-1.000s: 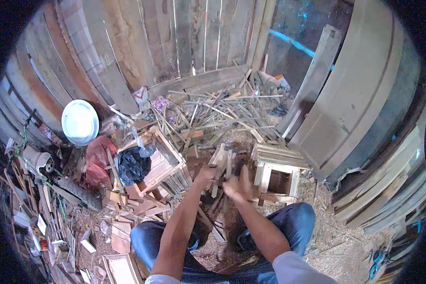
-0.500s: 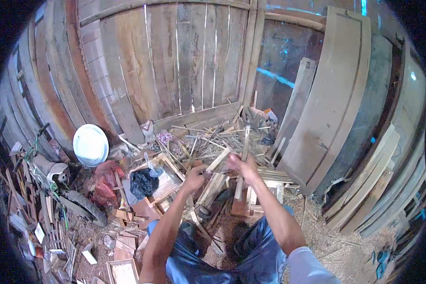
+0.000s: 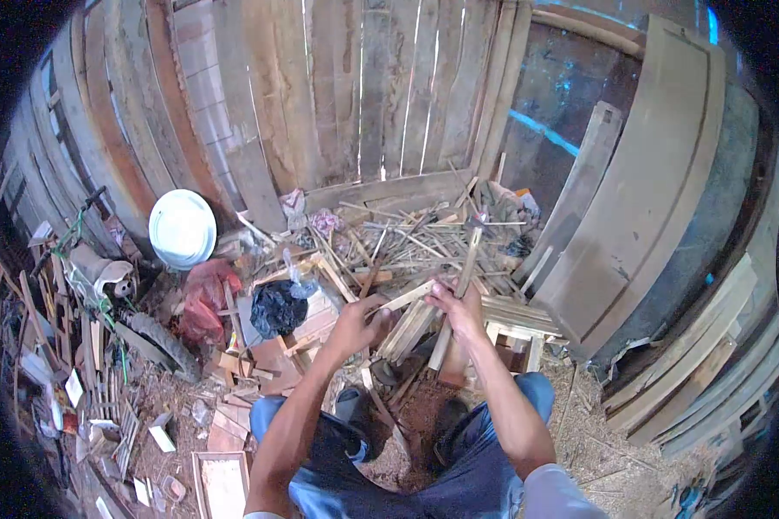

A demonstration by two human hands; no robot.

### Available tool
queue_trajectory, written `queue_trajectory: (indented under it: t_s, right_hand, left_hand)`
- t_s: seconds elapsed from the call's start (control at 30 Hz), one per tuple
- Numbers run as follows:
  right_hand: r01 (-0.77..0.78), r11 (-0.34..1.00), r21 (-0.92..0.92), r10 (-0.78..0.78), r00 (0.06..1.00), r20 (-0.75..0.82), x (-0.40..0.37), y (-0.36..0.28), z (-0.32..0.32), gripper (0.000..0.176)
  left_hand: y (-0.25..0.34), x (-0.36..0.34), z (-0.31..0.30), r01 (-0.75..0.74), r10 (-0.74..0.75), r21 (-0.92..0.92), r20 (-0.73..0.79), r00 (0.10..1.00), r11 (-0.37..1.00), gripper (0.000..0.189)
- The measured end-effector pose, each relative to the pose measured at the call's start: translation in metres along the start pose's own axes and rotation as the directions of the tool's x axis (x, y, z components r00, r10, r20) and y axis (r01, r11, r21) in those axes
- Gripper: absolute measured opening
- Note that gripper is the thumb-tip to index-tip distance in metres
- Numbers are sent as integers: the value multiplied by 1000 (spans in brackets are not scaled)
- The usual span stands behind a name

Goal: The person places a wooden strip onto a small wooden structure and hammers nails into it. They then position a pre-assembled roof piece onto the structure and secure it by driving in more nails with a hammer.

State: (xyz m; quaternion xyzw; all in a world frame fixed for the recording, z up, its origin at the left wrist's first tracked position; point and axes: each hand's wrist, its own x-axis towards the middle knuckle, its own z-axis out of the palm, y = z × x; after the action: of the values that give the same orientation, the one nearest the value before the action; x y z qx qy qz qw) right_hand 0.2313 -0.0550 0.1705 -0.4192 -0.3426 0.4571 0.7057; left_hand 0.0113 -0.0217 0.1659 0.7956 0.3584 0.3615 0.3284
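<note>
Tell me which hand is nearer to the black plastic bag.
Left. The left hand is to the right of the black plastic bag, not touching it; the right hand is farther right, beyond the left hand.

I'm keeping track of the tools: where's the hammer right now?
In the head view, right of centre, the hammer is in the right hand, its head toward the scrap-wood pile.
</note>
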Motion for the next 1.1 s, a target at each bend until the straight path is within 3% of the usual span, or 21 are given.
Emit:
queue_trajectory:
  t_s: [0.03,0.2,0.3,0.33,0.4,0.5,0.6,0.63,0.73,0.8,0.87,0.93,0.97,1.0,1.03,1.1]
  right_hand:
    - [12,999,-53,-12,1000,16,-2,-1,5,20]
    - [-93,990,-104,95,995,18,-4,9,10,19]
    - [-87,996,-27,89,993,76,-2,12,8,21]
    - [-65,997,-34,68,994,81,-4,10,7,22]
    - [-44,998,-44,47,996,76,-7,6,5,24]
    - [59,983,-175,-41,994,104,-7,0,-1,26]
    - [105,978,-180,-90,992,90,-6,0,-7,26]
    - [94,980,-175,-81,994,77,-6,0,-9,26]
    - [97,990,-101,-91,993,70,-5,0,-11,25]
    - [113,993,-28,-110,991,80,-6,-4,-12,25]
    - [-54,927,-370,70,997,29,-17,-27,-12,22]
    - [-35,924,-380,46,999,20,-23,-25,-10,22]
    - [-61,888,-455,70,998,4,-24,-25,-15,25]
    - [-87,846,-527,93,996,-15,-25,-24,-21,29]
    - [25,698,-716,-6,1000,29,-24,-20,-25,37]
    - [6,680,-733,14,1000,21,-28,-12,-29,37]
  left_hand:
    - [4,-3,-2,-27,29,82,-25,999,996,23]
    - [-4,-12,-9,59,-58,39,-41,997,997,21]
    - [-9,-9,-15,325,-293,-191,178,939,926,28]
    - [-10,-9,-14,324,-290,-191,184,939,926,28]
    - [-13,-8,-9,157,-127,-186,161,979,970,28]
    - [-7,-5,-1,270,-211,-273,227,951,923,28]
    - [1,-1,5,179,-161,-145,129,979,973,27]
    - [2,0,9,94,-88,-104,65,994,990,27]
    - [3,1,11,201,-190,-110,100,977,973,28]
    - [-6,3,15,170,-162,-119,72,984,978,27]
    - [-4,4,12,144,-140,-127,37,989,981,27]
    - [5,7,4,285,-278,-116,75,958,951,21]
    - [-12,8,9,202,-202,5,-1,979,979,20]
    - [-19,8,10,209,-209,5,-2,978,978,20]
    - [-23,8,10,201,-201,-12,-21,979,980,25]
    - [-34,8,10,177,-177,4,-44,983,984,30]
